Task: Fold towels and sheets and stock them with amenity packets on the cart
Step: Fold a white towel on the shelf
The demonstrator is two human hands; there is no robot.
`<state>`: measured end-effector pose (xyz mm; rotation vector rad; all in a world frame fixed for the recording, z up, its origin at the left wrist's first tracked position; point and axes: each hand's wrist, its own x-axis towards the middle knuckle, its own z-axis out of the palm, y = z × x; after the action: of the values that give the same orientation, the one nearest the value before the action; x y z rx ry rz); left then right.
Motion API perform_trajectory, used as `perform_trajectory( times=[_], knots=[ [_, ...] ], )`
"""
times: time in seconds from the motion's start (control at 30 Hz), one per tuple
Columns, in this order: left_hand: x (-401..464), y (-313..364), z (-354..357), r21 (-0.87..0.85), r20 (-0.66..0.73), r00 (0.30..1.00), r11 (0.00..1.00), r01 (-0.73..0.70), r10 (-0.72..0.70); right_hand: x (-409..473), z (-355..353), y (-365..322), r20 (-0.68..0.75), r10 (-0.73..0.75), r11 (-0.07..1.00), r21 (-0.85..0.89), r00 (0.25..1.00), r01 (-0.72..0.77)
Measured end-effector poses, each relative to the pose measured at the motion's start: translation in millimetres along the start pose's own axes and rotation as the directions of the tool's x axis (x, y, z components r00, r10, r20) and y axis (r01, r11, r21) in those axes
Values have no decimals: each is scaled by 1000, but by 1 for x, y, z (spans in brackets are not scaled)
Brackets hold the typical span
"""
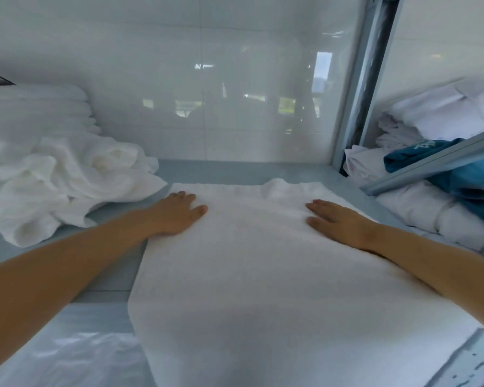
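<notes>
step: smoothing the towel [263, 261] flat | left hand [176, 213] and right hand [338, 222]: fingers straight, palms pressing, nothing gripped | towel lies under and between both hands | advice: push the bump beyond the right fingertips outward, square the edges before folding | unfolded pile [67, 177] beside left hand

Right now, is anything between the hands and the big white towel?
No. The left hand and the right hand both lie flat on the big white spread-out towel, with nothing visible between. The crumpled white cloth sits off to the left.
</notes>
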<state>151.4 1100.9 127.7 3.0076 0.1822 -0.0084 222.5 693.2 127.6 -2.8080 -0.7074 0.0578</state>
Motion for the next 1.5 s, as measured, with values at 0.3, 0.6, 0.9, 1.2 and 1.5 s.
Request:
perform_trajectory(
  times=[0.3, 0.6, 0.9, 1.2, 1.5],
  knots=[
    [-34, 69, -23, 105, -65, 998, 994, 26, -19, 41, -2, 8, -32, 182, 975, -119, 983, -185],
    [-100, 88, 8, 34, 42, 997, 997, -71, 70, 32, -11, 2, -163, 108, 973, -184, 981, -137],
    [-101, 69, 15, 6, 28, 994, 994, -109, 108, -84, -7, -6, 122, -216, 976, 26, 969, 214],
    [-44, 61, 12, 33, 32, 996, 996, -83, 82, -21, -5, 2, 121, -145, 987, -55, 982, 152],
    [28, 41, 10, 23, 1, 998, 998, -56, 56, 54, -8, 8, 92, -144, 988, -43, 985, 148]
  ],
)
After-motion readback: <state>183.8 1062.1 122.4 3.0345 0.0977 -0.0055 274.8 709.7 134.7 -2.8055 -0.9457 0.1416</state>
